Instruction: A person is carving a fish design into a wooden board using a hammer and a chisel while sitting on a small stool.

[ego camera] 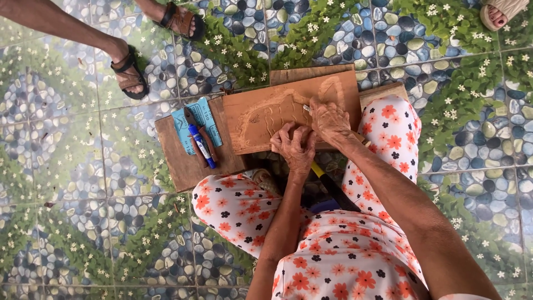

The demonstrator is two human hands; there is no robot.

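Note:
A reddish-brown wooden panel with a shallow carved outline lies tilted across a plank in front of my knees. My right hand is closed around a thin metal carving tool, whose tip touches the panel's upper right part. My left hand is curled at the panel's lower edge, fingers bent against the wood, just beside the right hand. I cannot tell whether the left hand holds anything. My legs in white trousers with orange flowers flank the work.
A darker wooden board under the panel carries a blue sheet of sandpaper, a blue pen and a slim dark tool. Another person's sandalled feet stand at the upper left, a third foot at the top right. The floor is pebble-patterned tile.

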